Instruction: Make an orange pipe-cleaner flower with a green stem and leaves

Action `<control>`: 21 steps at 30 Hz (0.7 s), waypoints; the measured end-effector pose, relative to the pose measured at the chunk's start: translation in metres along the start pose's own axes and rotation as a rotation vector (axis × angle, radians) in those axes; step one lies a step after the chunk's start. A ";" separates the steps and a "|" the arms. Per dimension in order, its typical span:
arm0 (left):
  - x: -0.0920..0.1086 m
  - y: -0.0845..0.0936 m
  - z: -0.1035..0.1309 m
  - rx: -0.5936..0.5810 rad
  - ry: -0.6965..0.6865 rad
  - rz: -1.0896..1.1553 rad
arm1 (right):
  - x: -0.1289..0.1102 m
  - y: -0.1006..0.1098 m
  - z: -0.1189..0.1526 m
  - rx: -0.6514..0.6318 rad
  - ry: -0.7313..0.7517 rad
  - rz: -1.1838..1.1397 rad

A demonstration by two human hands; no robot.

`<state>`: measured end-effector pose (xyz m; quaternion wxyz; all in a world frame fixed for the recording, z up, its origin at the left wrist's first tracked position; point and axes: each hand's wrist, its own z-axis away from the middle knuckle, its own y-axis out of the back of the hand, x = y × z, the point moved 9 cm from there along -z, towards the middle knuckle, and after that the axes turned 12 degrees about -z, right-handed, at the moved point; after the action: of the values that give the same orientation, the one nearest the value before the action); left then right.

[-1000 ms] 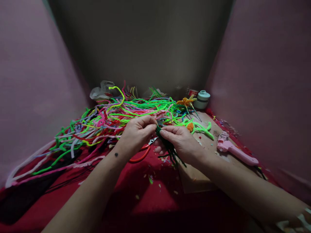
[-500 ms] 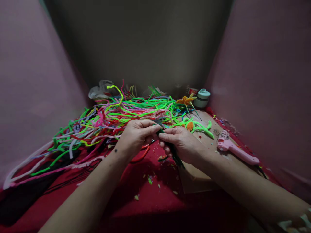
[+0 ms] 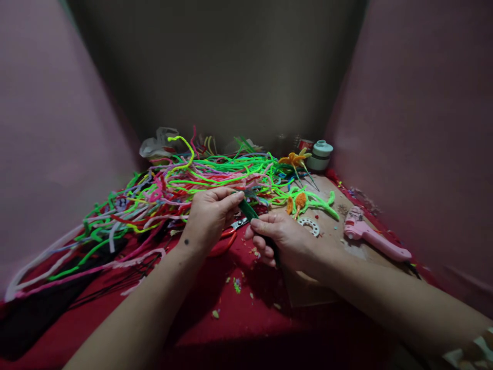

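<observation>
Head view: both our hands mid-scene, above the red-covered counter [image 3: 241, 329].
Dark green bundle [image 3: 248, 209]: held between our two hands, slanting from far left to near right, just beyond the red-handled cutters [image 3: 223, 245].
Left hand [image 3: 213, 213]: grasping the bundle's far end, thumb against forefinger.
Right hand [image 3: 283, 234]: grasping the nearer part, thumb on top, other fingers curled beneath.
Handling the green: we'd judge a firm but light pinch best, so the fuzz isn't crushed; keep the stretch between our hands straight and any strands lying flat together, no twist.
Cutters clearance: we'd keep our left fingers off the blades while working so near.
Bundle ends: far tip covered by our left fingers; near part runs behind our right hand, a dark bit below it hard to read. Strand count, can't tell.
Cutters, hidden part: left hand and wrist cover some of the handles.
Cardboard [image 3: 310, 294]: on the right, partly under our right forearm.
Pipe-cleaner pile [image 3: 219, 181]: far and left, too tangled to count.
Pink glue gun [image 3: 379, 240]: right side, cord fading into dark.
Far edge: dim, small items unclear to us.
</observation>
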<state>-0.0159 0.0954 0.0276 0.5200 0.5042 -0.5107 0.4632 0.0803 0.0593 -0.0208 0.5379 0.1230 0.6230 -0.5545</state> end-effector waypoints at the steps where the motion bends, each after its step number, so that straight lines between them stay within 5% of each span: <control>1: -0.001 -0.002 0.000 -0.023 0.011 0.020 | -0.001 0.002 0.000 0.015 -0.006 0.017; 9: -0.014 -0.017 -0.003 -0.237 0.057 0.040 | 0.005 0.007 -0.001 0.000 -0.054 -0.001; 18: -0.015 -0.009 -0.004 -0.082 0.079 -0.229 | -0.002 0.006 -0.001 -0.048 -0.001 0.007; 21: 0.000 0.000 -0.002 0.072 -0.091 -0.483 | 0.002 0.008 -0.002 -0.012 -0.026 0.065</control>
<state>-0.0159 0.0972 0.0273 0.5738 0.6503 -0.3813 0.3201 0.0844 0.0633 -0.0268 0.5644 0.1325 0.6149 -0.5347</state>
